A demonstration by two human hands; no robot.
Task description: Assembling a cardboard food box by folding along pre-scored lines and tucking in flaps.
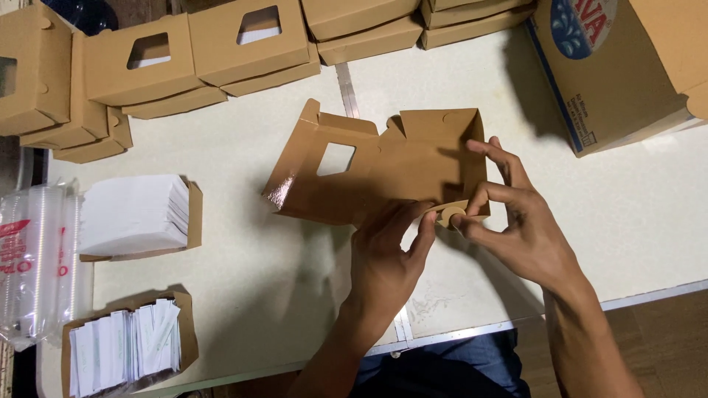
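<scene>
A brown cardboard box blank (pixel 383 166) with a square window cut-out lies partly folded on the pale table (pixel 243 250). My left hand (pixel 387 254) pinches its near edge from below, fingers pointing toward the round tab (pixel 450 216). My right hand (pixel 516 214) grips the box's right side wall, thumb and forefinger at that tab, other fingers spread over the wall's upper part. Both hands hold the same box.
Several folded windowed boxes (pixel 199 55) are stacked along the table's far edge. A large printed carton (pixel 619 66) stands at top right. At left sit a stack of white napkins (pixel 133 214), a tray of paper sachets (pixel 125 346) and clear plastic packaging (pixel 33 258).
</scene>
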